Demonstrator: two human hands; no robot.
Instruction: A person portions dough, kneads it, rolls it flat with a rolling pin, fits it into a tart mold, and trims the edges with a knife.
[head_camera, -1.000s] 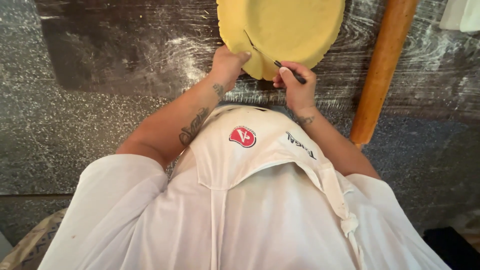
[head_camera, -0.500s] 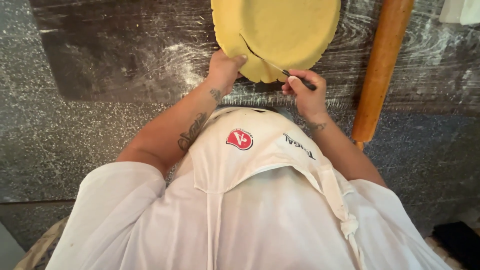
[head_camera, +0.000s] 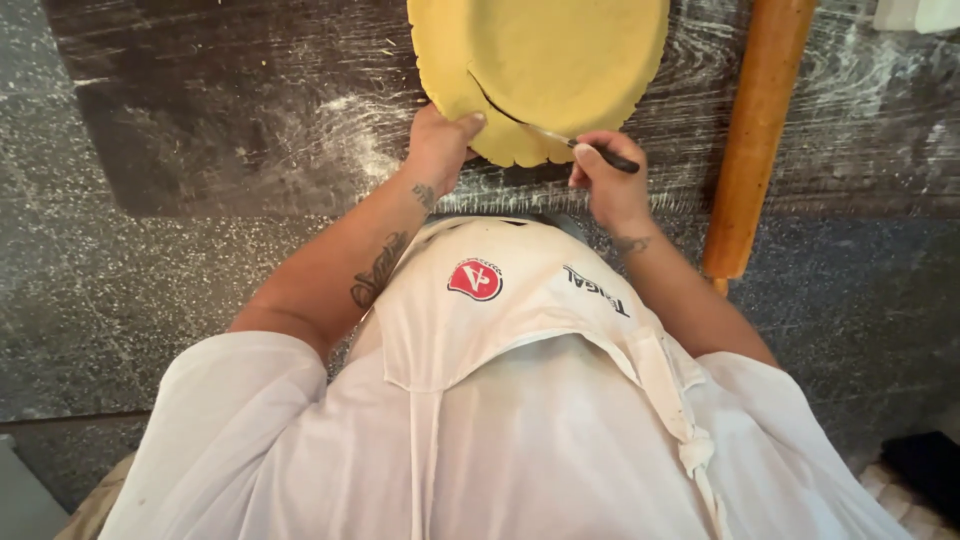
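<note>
A round sheet of yellow dough (head_camera: 545, 70) lies on the dark, flour-dusted worktop (head_camera: 230, 130), its near edge scalloped and close to my body, its far part running out of the top of the view. A curved cut follows the near left rim, leaving a thin strip of dough outside it. My left hand (head_camera: 440, 145) presses on that rim, thumb on top of the dough, fingers curled at the edge, closed lightly on the strip. My right hand (head_camera: 605, 180) is closed around the dark handle of a small knife (head_camera: 575, 145), whose thin blade lies low across the dough toward the cut. Just right of the dough, apart from it, a wooden rolling pin (head_camera: 755, 130) lies lengthwise away from me, hemming that side in. To the left the worktop stretches wide, flour streaks and a few crumbs marking it. Nearer me the surface turns to speckled grey stone (head_camera: 110, 290). My white apron (head_camera: 500, 340) fills the lower view.
</note>
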